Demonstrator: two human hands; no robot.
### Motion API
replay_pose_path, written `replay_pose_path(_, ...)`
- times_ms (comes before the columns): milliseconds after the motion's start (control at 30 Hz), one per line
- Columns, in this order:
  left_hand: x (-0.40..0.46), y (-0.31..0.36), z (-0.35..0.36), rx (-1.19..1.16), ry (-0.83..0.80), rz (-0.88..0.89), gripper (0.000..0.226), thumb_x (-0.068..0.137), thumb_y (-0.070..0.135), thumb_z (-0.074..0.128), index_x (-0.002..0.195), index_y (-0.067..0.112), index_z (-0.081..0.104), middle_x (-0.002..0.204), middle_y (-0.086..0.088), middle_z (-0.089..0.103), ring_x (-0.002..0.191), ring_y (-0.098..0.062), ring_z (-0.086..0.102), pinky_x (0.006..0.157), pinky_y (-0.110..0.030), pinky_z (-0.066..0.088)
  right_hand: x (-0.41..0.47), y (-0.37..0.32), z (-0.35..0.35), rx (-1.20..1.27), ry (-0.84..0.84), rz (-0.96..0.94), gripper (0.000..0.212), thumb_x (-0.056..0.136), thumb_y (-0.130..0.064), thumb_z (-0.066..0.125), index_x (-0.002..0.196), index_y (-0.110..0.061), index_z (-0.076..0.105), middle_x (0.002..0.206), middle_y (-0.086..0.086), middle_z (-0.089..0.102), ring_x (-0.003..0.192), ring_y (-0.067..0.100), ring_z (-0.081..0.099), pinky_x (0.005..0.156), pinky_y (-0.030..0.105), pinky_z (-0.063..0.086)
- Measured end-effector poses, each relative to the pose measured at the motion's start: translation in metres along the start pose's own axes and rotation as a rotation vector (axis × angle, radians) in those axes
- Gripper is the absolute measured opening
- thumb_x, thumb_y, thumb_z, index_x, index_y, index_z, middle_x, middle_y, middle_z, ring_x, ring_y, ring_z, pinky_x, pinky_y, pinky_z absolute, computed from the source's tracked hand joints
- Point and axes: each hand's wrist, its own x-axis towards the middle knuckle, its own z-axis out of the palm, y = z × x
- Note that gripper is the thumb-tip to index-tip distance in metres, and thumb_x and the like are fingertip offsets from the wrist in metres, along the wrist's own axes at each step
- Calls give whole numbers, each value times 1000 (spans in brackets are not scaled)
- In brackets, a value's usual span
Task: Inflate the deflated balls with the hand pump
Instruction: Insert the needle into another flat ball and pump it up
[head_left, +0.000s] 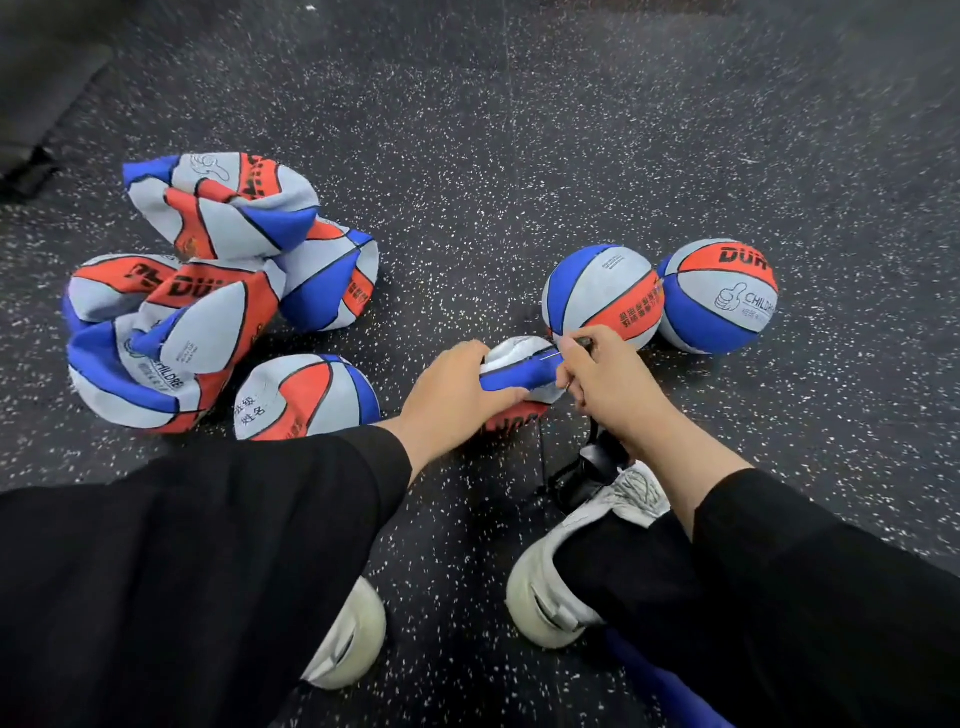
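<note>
The deflated ball (519, 371) sits on the speckled rubber floor (493, 156) just in front of the person's shoes, folded in on itself so that a blue panel stands up as a soft ridge. The left hand (457, 387) is curled over that ridge and grips it from the left, while the right hand (602, 382) pinches the thin metal needle (550, 356) at the end of the black hose (582, 462), its tip touching the ball's skin. The ball looks light and limp, with a slightly grippy skin; I judge it will buckle away from any push, so it wants bracing right beside the valve rather than at a loose fold. The needle looks slender and likely to bend if driven in at a slant. Two round, filled balls (602, 296) rest just beyond the hands, and a heap of crumpled ones (208, 291) lies well off to the left.
</note>
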Motion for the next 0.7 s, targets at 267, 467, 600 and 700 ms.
replay_pose_path(267,6,10,-7,-16,28,-11,45,80,59,75,95,20,55,85,7,56,76,-9,54,60,-30,38,0,-2,3,-80,62,-70,14,104,-34,45,95,-27,52,81,-3,72,60,12,52,74,38,47)
replay_pose_path(467,5,12,-6,20,30,4,45,80,63,72,93,23,55,85,11,54,78,-9,53,60,-32,35,1,-2,3,-28,72,-56,13,104,-34,44,94,-29,51,85,-1,72,61,14,50,70,37,46)
replay_pose_path(600,6,15,-5,24,26,7,47,80,63,72,94,21,56,86,8,56,80,-14,55,65,-34,42,0,-2,3,-26,71,-55,12,104,-34,45,94,-29,51,83,-3,71,60,14,49,68,37,46)
replay_pose_path(700,5,15,-3,11,25,-4,47,78,64,72,93,23,56,84,9,57,79,-13,56,66,-35,44,-1,-4,2,-45,76,-59,13,104,-33,45,94,-29,52,83,-3,71,63,13,50,68,34,45)
